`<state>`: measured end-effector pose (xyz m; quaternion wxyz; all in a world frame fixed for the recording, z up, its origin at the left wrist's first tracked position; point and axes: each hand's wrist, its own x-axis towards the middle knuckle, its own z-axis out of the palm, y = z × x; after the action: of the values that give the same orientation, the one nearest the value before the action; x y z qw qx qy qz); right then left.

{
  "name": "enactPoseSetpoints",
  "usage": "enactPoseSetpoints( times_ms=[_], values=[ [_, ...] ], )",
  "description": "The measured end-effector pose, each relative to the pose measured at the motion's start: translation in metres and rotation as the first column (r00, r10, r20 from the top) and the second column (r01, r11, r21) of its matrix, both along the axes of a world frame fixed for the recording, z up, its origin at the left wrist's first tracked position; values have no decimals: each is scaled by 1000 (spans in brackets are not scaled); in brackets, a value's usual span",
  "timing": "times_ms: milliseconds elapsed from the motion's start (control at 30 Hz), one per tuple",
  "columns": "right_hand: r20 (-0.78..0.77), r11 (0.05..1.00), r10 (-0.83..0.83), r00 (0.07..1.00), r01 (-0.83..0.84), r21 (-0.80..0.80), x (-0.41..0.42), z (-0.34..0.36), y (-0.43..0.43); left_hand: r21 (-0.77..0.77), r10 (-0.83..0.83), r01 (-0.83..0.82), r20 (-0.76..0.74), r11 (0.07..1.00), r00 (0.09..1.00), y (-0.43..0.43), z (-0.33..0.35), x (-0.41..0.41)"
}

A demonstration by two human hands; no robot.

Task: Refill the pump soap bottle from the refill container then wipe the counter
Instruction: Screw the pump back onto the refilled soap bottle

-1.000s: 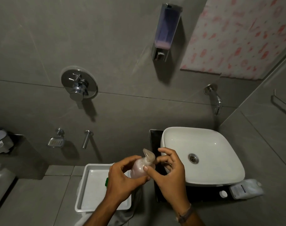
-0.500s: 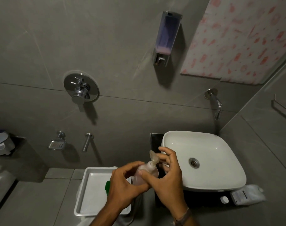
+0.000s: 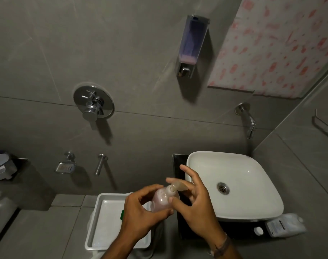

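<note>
Hands meet in front of the basin, both on the pump soap bottle [image 3: 163, 200]. The left hand [image 3: 140, 214] wraps the bottle's pinkish body from the left, thumb and fingers curled around it and clamped on the plastic. The right hand [image 3: 195, 204] sits at the bottle's right side: its thumb presses the shoulder of the bottle, while its fingers are spread apart around the pump head [image 3: 178, 186], some touching the nozzle and the index finger lifted clear. Whether the pump is screwed fully down cannot be told, since the neck is partly hidden.

The bottle is held in the air, tilted slightly, above the gap between a white tray [image 3: 103, 221] on the left and the dark counter [image 3: 180, 228] under the white sink [image 3: 252, 176]. A small green thing [image 3: 122, 215] shows on the tray, just beside the left hand.

The refill container [image 3: 284, 225] lies on its side on the counter at the sink's near right corner, with its white cap [image 3: 258, 230] lying loose just beside it. On the grey wall above hang a soap dispenser [image 3: 192, 45], a tap [image 3: 248, 120] and a round shower valve [image 3: 93, 102].
</note>
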<state>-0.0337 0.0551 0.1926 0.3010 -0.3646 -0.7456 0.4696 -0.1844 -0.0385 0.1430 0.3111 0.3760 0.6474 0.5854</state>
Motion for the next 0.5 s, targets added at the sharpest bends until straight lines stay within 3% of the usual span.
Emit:
enactPoseSetpoints(
  times_ms=[133,300,500],
  values=[
    [-21,988,-140,990,141,61,-6,2,-3,8,-15,15,-15,1000,1000,2,-4,-2],
    [36,999,-3,999,1,40,-2,5,2,17,-8,9,-21,1000,1000,4,-7,-3],
    [55,976,-178,982,170,136,-6,8,-4,27,-16,17,-23,999,1000,6,-12,-6]
  ],
)
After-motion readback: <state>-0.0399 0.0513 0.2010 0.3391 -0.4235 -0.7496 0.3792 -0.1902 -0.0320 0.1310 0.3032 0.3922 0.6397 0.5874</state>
